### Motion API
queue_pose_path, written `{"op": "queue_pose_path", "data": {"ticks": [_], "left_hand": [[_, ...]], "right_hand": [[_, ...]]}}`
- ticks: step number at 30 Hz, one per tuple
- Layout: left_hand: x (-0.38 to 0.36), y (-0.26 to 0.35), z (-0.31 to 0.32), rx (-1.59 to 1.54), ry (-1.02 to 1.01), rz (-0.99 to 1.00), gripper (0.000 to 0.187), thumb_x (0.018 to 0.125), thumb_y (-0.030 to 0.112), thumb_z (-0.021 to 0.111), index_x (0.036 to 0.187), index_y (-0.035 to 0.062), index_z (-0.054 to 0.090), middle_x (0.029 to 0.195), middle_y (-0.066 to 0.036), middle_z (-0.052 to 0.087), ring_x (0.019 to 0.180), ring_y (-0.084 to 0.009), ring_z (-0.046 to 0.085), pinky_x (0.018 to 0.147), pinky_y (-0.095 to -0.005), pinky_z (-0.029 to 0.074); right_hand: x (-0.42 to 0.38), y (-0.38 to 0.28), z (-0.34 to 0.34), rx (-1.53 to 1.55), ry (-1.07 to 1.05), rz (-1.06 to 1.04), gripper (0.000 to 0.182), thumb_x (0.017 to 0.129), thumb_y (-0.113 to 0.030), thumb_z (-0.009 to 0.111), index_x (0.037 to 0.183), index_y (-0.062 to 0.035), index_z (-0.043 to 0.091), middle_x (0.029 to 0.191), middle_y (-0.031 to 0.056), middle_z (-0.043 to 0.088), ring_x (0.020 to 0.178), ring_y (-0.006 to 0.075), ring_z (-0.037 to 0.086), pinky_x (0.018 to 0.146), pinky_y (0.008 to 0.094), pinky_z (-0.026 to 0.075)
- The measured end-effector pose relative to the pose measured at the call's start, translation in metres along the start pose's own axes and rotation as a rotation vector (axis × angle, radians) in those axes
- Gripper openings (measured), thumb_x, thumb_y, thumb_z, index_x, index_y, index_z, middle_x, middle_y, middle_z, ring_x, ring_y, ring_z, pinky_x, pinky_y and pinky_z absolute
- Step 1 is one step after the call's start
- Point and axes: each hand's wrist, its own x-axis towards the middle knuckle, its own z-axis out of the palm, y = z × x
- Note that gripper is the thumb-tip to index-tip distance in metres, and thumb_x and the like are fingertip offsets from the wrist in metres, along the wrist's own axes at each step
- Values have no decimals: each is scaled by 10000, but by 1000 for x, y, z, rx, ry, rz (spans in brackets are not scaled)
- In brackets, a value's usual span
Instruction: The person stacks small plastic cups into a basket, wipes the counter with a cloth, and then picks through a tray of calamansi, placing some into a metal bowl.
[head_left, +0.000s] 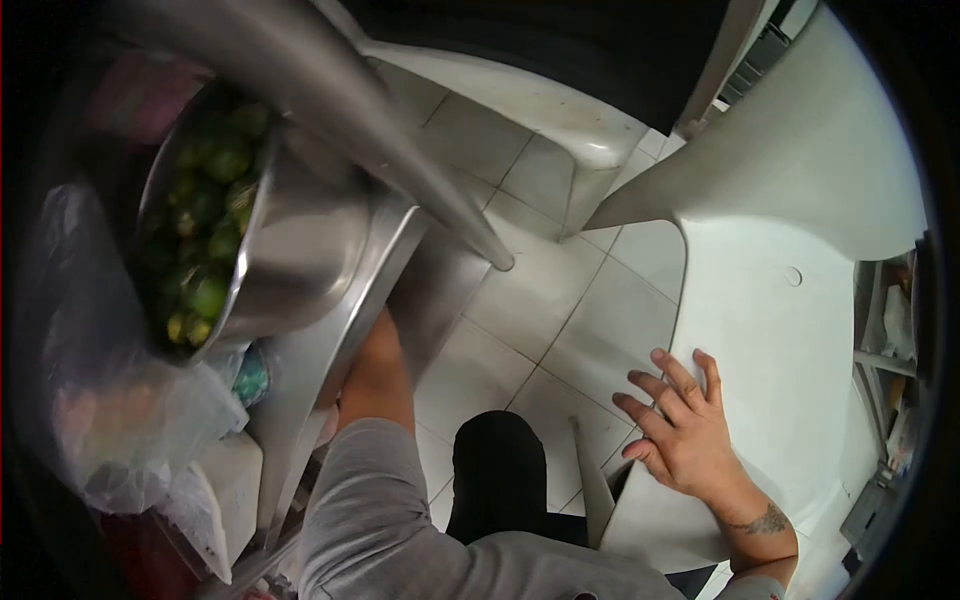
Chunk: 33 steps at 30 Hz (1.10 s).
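My left forearm reaches in beneath the edge of a steel shelf (335,365), and the hand at its end is hidden there. Over the front edge of a white plastic chair (760,320), my right hand (685,430) is held with its fingers spread and nothing in them. On the shelf above my left arm stands a steel pot (305,245), filled with small green citrus fruits (205,215).
Beside the pot lie a clear plastic bag (95,370) and a white container (230,490). A steel table leg (430,190) slants across the upper middle. Another white chair (500,85) stands ahead on the tiled floor (555,290). Shelving lines the far right.
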Motion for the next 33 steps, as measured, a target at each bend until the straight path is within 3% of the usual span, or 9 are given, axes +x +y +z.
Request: {"op": "queue_pose_path", "data": {"ticks": [7,12,16,18,21,27,30,31,33], "left_hand": [[-145,84,13,-67,-246,384,442,813,133,547,1251,95,505,1124,-193,511,1070,-365,489,957,-454,386],[-237,-2,-29,199,-198,574,449,852,118,547,1295,67,493,1199,-149,548,1056,-301,534,928,-395,421],[-336,-220,-67,86,-262,-72,497,935,156,469,1414,78,365,1284,-152,517,1199,-294,467,1022,-403,374],[-360,-196,-94,522,-186,-387,525,958,234,437,1455,125,306,1349,-164,448,1273,-284,401,1034,-412,363],[-315,-187,-35,319,-116,396,771,741,-102,542,1446,89,297,1409,-183,354,1332,-331,311,1073,-393,327],[-190,63,20,548,-191,1222,435,830,100,523,1260,165,528,1099,-105,538,983,-304,535,837,-418,469],[-209,20,32,428,-362,762,360,831,113,522,1188,144,564,1111,-116,535,958,-295,546,821,-414,473],[-223,-51,50,351,-87,1018,362,824,105,526,1181,141,576,1093,-136,542,954,-305,563,832,-429,475],[-266,-82,-31,287,-470,611,412,815,102,526,1225,116,572,1227,-146,533,1162,-344,494,995,-429,406]], "right_hand": [[3,-7,7,-16,78,-12,435,882,-479,506,1076,-116,650,1143,66,560,1310,291,362,1058,604,203],[0,-6,5,65,95,-29,409,916,-451,464,1068,-119,648,1077,30,580,1299,292,380,1069,579,207],[-9,-13,7,110,134,-38,433,941,-450,426,1125,-113,627,1152,77,556,1288,307,390,1067,568,223],[-19,-21,2,192,167,-43,435,943,-438,433,1158,-104,611,1187,112,538,1277,319,398,1061,555,246],[-41,-25,-10,317,215,-29,430,941,-398,467,1186,-67,593,1206,171,517,1203,351,445,1016,494,340],[-41,-28,-6,261,303,32,354,885,-270,571,1138,-25,602,1158,167,531,1064,344,504,923,418,420],[-45,-39,-15,222,240,-47,325,815,-167,643,1110,-32,615,1133,155,543,1030,334,519,898,417,433],[-51,-42,-20,219,220,-85,325,791,-132,663,1099,-35,620,1125,151,547,1017,330,525,889,416,438],[-75,-40,-33,247,235,47,301,796,-114,663,1087,-44,628,1118,147,557,1003,322,539,874,407,451]]}}
